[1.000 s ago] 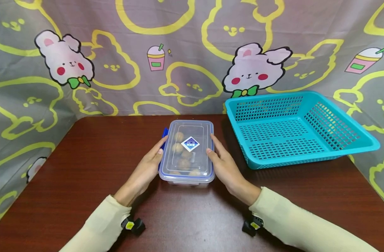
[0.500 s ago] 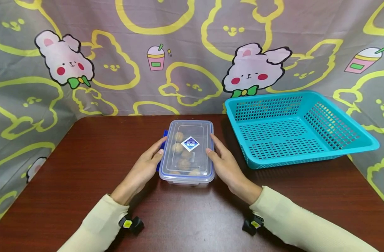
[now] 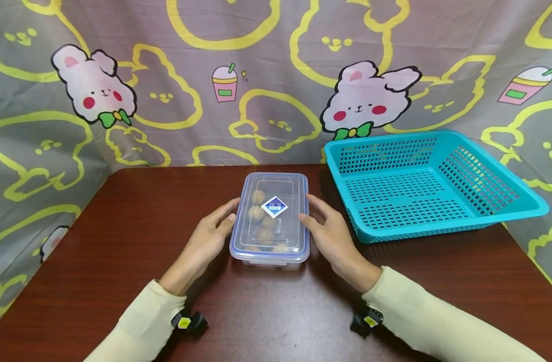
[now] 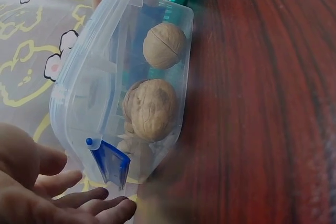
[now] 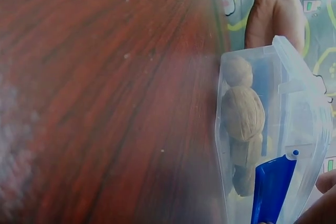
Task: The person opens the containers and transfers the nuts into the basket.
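A clear lidded food container (image 3: 270, 216) with walnuts (image 4: 152, 109) inside stands on the table between both hands. A white and blue label (image 3: 274, 206) marks its lid. My left hand (image 3: 205, 244) is beside the left wall, fingers relaxed; in the left wrist view its fingertips are close to a blue clip (image 4: 111, 164) hanging down along the wall. My right hand (image 3: 336, 240) lies along the opposite side, thumb at the lid's edge. In the right wrist view, another blue clip (image 5: 274, 188) slants outward from the wall, with a fingertip at its lower end.
A turquoise perforated basket (image 3: 393, 226) stands at the back right of the dark red-brown table (image 3: 135, 226). Behind the table hangs a grey curtain (image 3: 167, 30) with cartoon rabbits. Both sleeved forearms carry small black wrist cameras.
The blue clip on the left side stuck out earlier and now hangs down, out of the head view. My left hand drew slightly back; my right hand shifted slightly right. The container stayed put.
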A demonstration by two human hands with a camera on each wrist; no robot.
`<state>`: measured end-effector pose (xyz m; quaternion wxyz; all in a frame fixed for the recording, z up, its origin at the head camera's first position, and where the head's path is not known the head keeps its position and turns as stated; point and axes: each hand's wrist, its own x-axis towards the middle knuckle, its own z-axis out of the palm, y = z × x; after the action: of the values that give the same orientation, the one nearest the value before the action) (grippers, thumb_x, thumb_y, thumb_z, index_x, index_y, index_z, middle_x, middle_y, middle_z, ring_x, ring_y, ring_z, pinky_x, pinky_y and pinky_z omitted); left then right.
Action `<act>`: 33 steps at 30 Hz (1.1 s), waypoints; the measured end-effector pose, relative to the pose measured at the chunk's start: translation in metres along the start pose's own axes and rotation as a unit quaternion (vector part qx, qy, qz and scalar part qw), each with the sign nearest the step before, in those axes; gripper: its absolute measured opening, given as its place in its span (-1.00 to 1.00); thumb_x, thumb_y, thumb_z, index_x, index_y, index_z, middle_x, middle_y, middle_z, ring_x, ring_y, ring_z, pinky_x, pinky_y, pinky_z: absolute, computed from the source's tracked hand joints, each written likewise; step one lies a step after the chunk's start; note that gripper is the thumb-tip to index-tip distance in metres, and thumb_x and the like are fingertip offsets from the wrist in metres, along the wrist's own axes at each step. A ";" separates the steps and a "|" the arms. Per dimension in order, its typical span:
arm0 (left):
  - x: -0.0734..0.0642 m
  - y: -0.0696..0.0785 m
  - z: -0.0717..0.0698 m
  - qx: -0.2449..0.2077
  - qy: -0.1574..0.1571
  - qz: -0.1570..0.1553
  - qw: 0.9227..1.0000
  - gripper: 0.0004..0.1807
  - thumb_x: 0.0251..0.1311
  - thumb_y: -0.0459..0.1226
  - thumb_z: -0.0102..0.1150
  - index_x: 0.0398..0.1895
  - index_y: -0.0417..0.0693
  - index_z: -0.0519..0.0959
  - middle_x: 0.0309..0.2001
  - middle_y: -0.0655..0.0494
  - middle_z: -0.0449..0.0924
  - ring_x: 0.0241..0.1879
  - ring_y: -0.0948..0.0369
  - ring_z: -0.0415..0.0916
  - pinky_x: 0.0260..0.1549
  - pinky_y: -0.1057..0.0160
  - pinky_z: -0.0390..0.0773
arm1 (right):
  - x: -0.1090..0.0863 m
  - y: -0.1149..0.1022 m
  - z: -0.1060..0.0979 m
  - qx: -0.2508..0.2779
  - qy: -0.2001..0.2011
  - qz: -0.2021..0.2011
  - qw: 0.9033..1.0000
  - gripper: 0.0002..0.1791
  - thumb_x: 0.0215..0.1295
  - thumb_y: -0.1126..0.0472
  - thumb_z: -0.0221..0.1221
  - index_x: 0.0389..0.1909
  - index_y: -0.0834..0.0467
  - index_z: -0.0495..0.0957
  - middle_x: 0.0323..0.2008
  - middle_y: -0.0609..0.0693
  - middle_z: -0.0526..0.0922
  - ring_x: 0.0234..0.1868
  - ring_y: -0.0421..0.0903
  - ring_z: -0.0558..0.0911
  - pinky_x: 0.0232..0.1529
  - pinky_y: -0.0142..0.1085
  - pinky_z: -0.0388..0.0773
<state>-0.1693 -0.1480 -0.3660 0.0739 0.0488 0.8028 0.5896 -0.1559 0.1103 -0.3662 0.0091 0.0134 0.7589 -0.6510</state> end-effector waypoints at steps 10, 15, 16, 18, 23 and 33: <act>-0.004 0.008 0.000 0.003 0.043 -0.011 0.999 -0.46 0.57 -0.29 0.06 0.55 -0.15 0.36 0.45 -0.13 0.48 0.41 0.03 0.45 0.32 0.19 0.52 | 0.002 -0.003 -0.001 -0.034 0.040 0.005 0.999 -0.39 0.44 0.29 0.24 0.48 0.21 0.42 0.23 0.20 0.62 0.02 0.00 0.64 -0.14 -0.41 0.64; -0.002 0.008 -0.001 -0.027 0.027 -0.025 0.999 -0.43 0.55 -0.29 0.09 0.56 -0.19 0.33 0.46 -0.18 0.46 0.32 0.05 0.52 0.04 0.50 0.57 | 0.004 -0.003 -0.002 -0.043 0.042 0.015 0.998 -0.35 0.40 0.29 0.25 0.48 0.29 0.38 0.08 0.23 0.59 -0.23 -0.11 0.56 -0.35 -0.35 0.59; -0.002 0.009 -0.001 -0.037 0.021 -0.029 0.999 -0.42 0.55 -0.30 0.08 0.57 -0.20 0.32 0.47 -0.19 0.45 0.30 0.08 0.53 0.02 0.50 0.58 | 0.004 -0.003 -0.002 -0.041 0.040 0.020 0.998 -0.34 0.40 0.29 0.26 0.49 0.30 0.37 0.07 0.22 0.59 -0.24 -0.12 0.55 -0.35 -0.35 0.59; 0.000 0.010 -0.003 -0.055 0.010 -0.041 0.998 -0.41 0.56 -0.29 0.08 0.58 -0.21 0.29 0.49 -0.19 0.41 0.23 0.16 0.57 -0.01 0.48 0.61 | 0.005 -0.005 -0.002 -0.037 0.036 0.030 0.998 -0.33 0.41 0.28 0.25 0.50 0.31 0.35 0.03 0.19 0.57 -0.24 -0.13 0.54 -0.33 -0.36 0.60; 0.005 0.014 -0.004 -0.083 -0.004 -0.071 0.994 -0.39 0.55 -0.31 0.07 0.60 -0.22 0.26 0.48 -0.21 0.39 0.02 0.35 0.61 -0.08 0.42 0.66 | 0.008 -0.006 -0.002 -0.006 0.027 0.058 0.998 -0.31 0.42 0.26 0.25 0.51 0.34 0.31 -0.10 0.11 0.53 -0.30 -0.15 0.56 -0.38 -0.41 0.61; 0.013 0.017 -0.004 -0.077 -0.030 -0.088 0.993 -0.40 0.53 -0.36 0.05 0.58 -0.30 0.26 0.09 -0.03 0.47 -0.14 0.34 0.61 -0.17 0.37 0.70 | 0.009 -0.008 -0.004 0.039 0.007 0.082 0.996 -0.37 0.43 0.26 0.25 0.43 0.41 0.35 -0.23 0.06 0.54 -0.46 -0.22 0.62 -0.50 -0.39 0.63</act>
<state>-0.1830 -0.1449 -0.3493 0.1531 -0.0099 0.7536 0.6392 -0.1648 0.1131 -0.3581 0.0563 0.0809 0.7293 -0.6770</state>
